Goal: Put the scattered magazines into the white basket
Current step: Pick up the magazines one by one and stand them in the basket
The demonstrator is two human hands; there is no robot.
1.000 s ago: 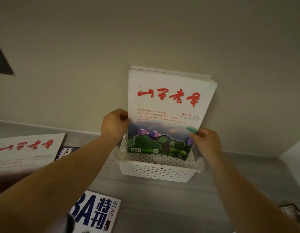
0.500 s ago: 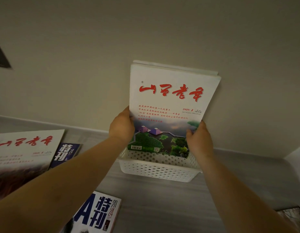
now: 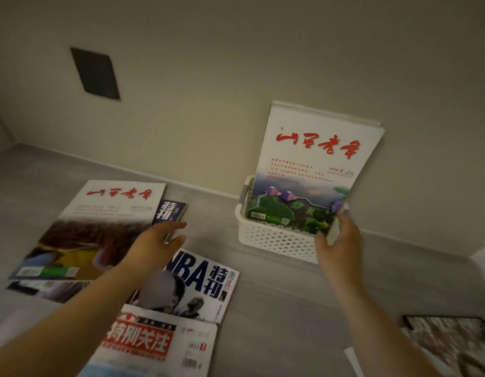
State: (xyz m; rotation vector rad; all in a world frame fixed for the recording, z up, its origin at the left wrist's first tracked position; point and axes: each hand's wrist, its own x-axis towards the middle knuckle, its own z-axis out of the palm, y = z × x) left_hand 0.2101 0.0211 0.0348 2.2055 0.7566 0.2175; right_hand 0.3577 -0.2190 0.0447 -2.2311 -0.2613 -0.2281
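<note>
Since half a second ago, the left hand (image 3: 157,242) is coming away from the upright magazine (image 3: 315,170) and swinging toward the lower left of the frame, fingers spread and holding nothing, while the view is turning to take in the loose copies. The right hand (image 3: 338,240) is staying at the near right corner of the white basket (image 3: 274,238), thumb and fingers closed on the lower edge of the standing stack, steadying it as it leans against the wall.

Right of centre, the basket is sitting on the desk (image 3: 290,308) close to the wall. Several magazines are still lying flat at left: a white one with red lettering (image 3: 100,221), a small blue one (image 3: 169,212) tucked partly beneath it, an NBA issue (image 3: 206,287) and a red-titled issue (image 3: 159,346) overlapping it at the bottom edge.

These look thin, light and glossy, so they are probably going to flop and slide over each other; pinching one along a spine or a free long edge seems soundest. The blue one's exposed right edge, just beyond the left fingertips, is offering the easiest purchase. Bare desk is lying open between the pile and the basket, giving a clear carrying path, though the tall stack is looking tippy if released.
</note>
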